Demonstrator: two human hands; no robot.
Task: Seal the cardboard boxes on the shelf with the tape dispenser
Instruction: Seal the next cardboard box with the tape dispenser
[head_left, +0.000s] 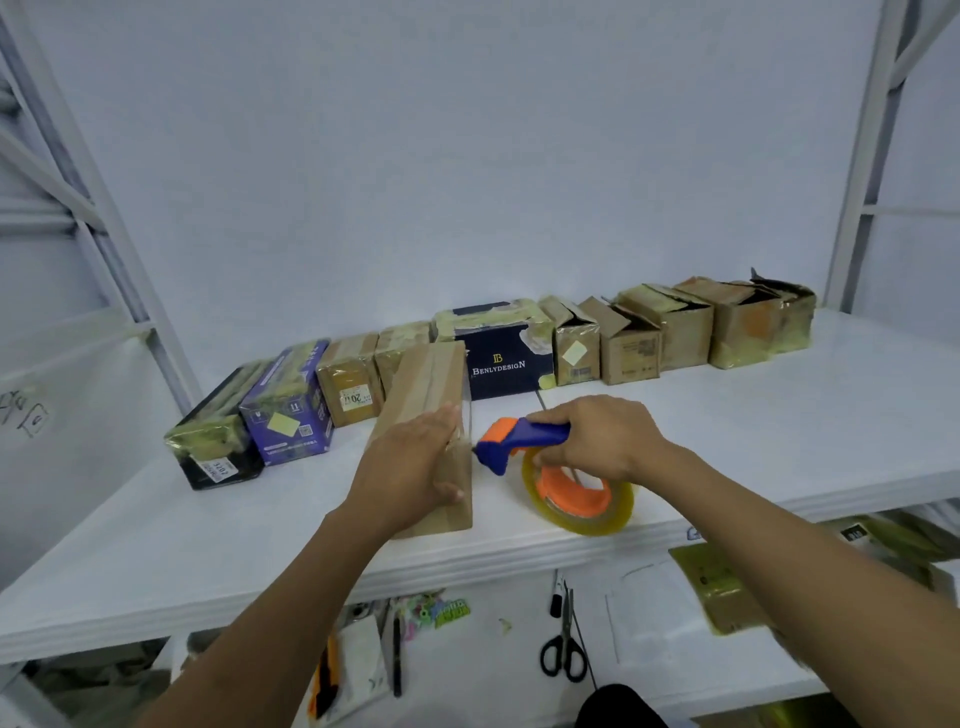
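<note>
Curling round the blue handle, the right hand (597, 436) is clamping the tape dispenser (519, 441), its nose at the long cardboard box (426, 379) near the shelf (779, 441) front. The left hand (410, 467) is pressing flat on top. A sliding box could be wrinkling the tape; bare shelf is lying rightward.

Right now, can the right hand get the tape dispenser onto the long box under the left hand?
Probably yes. The right hand grips the tape dispenser with its nose beside the long box, nothing between them. The left hand rests on the box's near top, so that stretch is covered.
</note>
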